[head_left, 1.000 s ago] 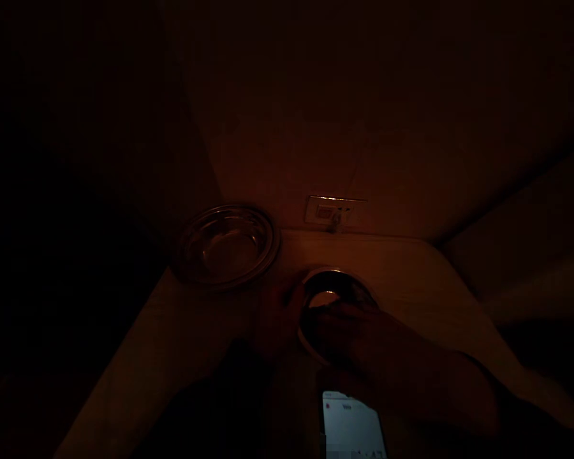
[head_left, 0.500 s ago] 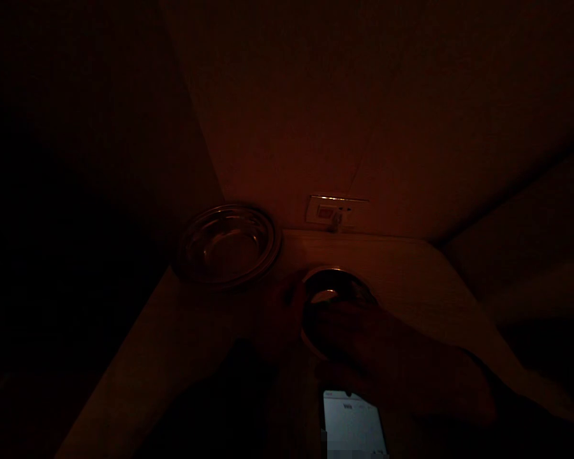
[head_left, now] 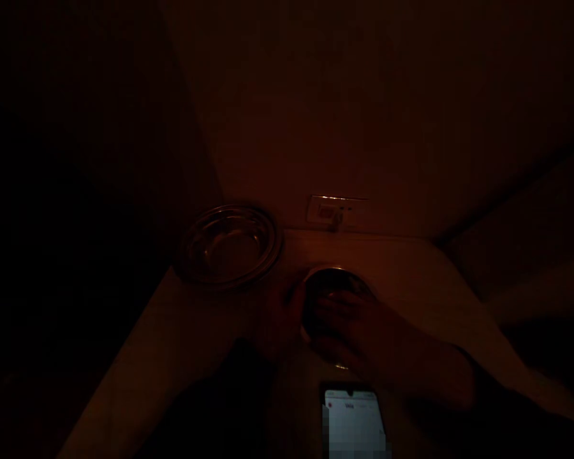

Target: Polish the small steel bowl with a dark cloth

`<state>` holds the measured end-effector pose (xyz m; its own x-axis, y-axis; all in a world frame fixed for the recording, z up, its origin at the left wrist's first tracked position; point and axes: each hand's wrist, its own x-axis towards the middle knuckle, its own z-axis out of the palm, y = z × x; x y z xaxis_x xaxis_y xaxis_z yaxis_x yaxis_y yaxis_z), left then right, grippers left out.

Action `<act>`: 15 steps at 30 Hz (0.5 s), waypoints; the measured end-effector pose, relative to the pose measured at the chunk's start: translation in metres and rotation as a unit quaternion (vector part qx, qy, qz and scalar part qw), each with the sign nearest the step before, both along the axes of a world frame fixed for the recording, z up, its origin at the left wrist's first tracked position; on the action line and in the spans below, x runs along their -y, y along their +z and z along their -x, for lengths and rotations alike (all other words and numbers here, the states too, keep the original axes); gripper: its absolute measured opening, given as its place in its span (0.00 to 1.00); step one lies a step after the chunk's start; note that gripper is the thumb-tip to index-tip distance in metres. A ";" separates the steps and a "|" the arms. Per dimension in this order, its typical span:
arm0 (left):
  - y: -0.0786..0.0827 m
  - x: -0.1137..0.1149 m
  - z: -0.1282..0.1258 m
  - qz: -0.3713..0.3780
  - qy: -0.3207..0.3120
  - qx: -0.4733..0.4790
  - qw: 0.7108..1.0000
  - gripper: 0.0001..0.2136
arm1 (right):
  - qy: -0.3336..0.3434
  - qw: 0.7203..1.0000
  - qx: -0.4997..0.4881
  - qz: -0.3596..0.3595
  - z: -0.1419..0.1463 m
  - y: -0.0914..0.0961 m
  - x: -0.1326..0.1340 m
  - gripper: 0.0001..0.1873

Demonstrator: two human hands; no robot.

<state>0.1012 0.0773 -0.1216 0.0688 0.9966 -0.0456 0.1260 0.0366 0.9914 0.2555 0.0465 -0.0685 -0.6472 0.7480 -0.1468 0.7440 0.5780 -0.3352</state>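
Observation:
In dim reddish light, a round metal bowl [head_left: 337, 271] stands on the wooden table. My left hand [head_left: 280, 319] is at its left side, with the thumb at the rim; the rest of its grip is lost in shadow. Over the bowl's opening, my right hand [head_left: 358, 325] reaches in from the right with fingers stretched out. Nothing shows in its fingers, and the bowl's contents are too dark to make out. Close below the right hand lies a phone [head_left: 354, 421] with a lit screen.
A wider, shallow metal basin [head_left: 232, 248] sits at the table's back left. On the wall behind is a socket plate [head_left: 337, 209] with something plugged in. The wooden table top [head_left: 406, 268] meets the wall at the back, and its left edge drops into darkness.
My right hand has shifted slightly within the bowl, hiding a bright reflection inside and uncovering more of the near rim and the phone's top. The left hand stays at the bowl's side.

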 end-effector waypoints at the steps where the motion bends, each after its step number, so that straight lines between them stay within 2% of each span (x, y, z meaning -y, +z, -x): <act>1: -0.001 0.000 0.000 0.000 0.002 0.003 1.000 0.16 | -0.003 1.000 0.000 -0.004 0.000 -0.001 -0.001 0.23; 8: -0.001 0.001 -0.001 0.006 0.015 -0.001 1.000 0.16 | 0.050 0.999 -0.006 0.009 -0.002 0.010 0.002 0.24; 15: 0.004 0.001 0.000 0.022 0.021 -0.009 0.999 0.15 | 0.058 0.996 -0.010 0.063 -0.012 0.022 0.006 0.18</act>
<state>0.1017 0.0761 -0.1173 0.0262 0.9955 -0.0910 0.1421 0.0864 0.9861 0.2672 0.0403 -0.0462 -0.7322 0.6446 -0.2201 0.6669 0.6126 -0.4243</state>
